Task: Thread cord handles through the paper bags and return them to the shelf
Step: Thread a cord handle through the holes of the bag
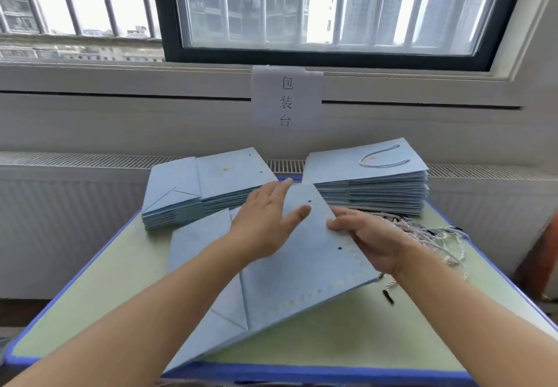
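Beneath the barred window, our green table (392,320) carries a flat pale-blue paper bag (290,269) mid-surface. Our left hand (265,223) presses it, fingers straight; our right hand (371,241) pinches its punched edge. Keep both holes exposed before reaching the twisted cords (434,235) at the right edge.

Two bare forearms, no sleeves, rings or watch showing; left hand (265,223) and right hand (371,238) ungloved

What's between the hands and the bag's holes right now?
Nothing visible. The left hand lies flat on the bag, the right hand grips its top edge, and both holes sit uncovered between them. The cords lie on the table, behind the right hand.
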Motion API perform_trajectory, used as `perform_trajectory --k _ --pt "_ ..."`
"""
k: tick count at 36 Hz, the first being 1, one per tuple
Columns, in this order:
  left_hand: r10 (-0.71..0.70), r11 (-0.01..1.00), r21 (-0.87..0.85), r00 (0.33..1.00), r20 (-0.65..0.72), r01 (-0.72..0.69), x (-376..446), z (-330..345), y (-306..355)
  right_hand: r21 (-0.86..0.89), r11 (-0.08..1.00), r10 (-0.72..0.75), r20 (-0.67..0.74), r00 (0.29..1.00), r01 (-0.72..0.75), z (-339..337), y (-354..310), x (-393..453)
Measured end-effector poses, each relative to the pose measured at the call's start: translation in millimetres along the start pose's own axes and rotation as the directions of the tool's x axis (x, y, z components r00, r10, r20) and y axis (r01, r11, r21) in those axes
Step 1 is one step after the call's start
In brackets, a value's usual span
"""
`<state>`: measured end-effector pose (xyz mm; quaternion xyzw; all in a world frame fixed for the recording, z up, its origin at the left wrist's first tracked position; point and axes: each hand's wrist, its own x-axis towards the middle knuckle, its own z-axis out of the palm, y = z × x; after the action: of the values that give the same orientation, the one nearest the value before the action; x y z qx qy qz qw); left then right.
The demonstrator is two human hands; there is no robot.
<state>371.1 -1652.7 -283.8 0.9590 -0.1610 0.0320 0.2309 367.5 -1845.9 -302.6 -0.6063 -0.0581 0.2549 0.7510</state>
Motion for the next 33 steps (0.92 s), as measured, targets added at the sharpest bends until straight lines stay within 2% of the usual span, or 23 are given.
perform_trajectory --k 3,6,10,13,16,18,20,22,23,26,29,31,33 --pt "-0.085 0.992 -0.083 0.994 0.074 0.091 12.4 20.7 -1.9 -0.027 1.000 0.014 0.034 0.999 -0.013 2.5 11.4 -6.5" --pt "-0.162 0.985 -0.052 0.983 0.082 0.166 20.9 35.6 0.1 -0.069 0.998 0.020 0.049 0.999 -0.017 2.4 21.7 -5.8" --pt "-0.251 0.967 -0.018 0.966 0.066 0.253 29.5 43.1 5.5 -0.187 0.982 0.031 -0.015 0.999 -0.033 1.3 27.0 -5.6" --pt "-0.257 0.964 0.075 0.965 0.051 0.253 33.6 44.8 5.5 -0.287 0.957 0.051 -0.006 0.999 -0.050 -0.3 27.2 -7.6" --pt "-0.287 0.958 0.030 0.955 0.079 0.285 37.5 46.0 2.0 -0.446 0.892 0.082 0.004 0.997 -0.072 -0.5 20.9 -11.5" --pt "-0.307 0.950 -0.027 0.946 0.106 0.312 39.6 45.0 -0.9 -0.551 0.834 -0.013 -0.093 0.996 -0.041 -5.7 8.8 -12.2" --pt "-0.326 0.933 -0.109 0.934 0.143 0.342 42.6 44.5 -5.9 -0.640 0.768 -0.205 -0.247 0.947 -0.001 -20.8 -5.8 -10.0" --pt "-0.318 0.909 -0.215 0.927 0.199 0.358 43.3 45.1 -11.0 -0.745 0.667 -0.340 -0.324 0.883 -0.016 -39.7 -19.1 -7.7" --pt "-0.303 0.895 -0.268 0.926 0.225 0.358 42.6 45.3 -12.4 -0.809 0.585 -0.355 -0.320 0.878 -0.059 -47.4 -24.1 -6.4" --pt "-0.262 0.884 -0.324 0.930 0.257 0.338 36.7 49.3 -16.0 -0.944 0.261 -0.279 -0.272 0.921 -0.200 -56.1 -29.7 -0.5" --pt "-0.257 0.893 -0.321 0.943 0.212 0.315 32.3 52.3 -19.5 -0.962 0.011 -0.235 -0.269 0.934 -0.274 -50.2 -26.3 6.5" --pt "-0.257 0.859 -0.395 0.942 0.218 0.326 31.1 52.2 -21.6 -0.943 -0.099 -0.271 -0.281 0.921 -0.317 -47.5 -22.2 10.5" --pt "-0.261 0.829 -0.447 0.939 0.223 0.337 31.0 52.6 -24.0 -0.920 -0.153 -0.302 -0.305 0.903 -0.362 -45.4 -18.3 15.5"
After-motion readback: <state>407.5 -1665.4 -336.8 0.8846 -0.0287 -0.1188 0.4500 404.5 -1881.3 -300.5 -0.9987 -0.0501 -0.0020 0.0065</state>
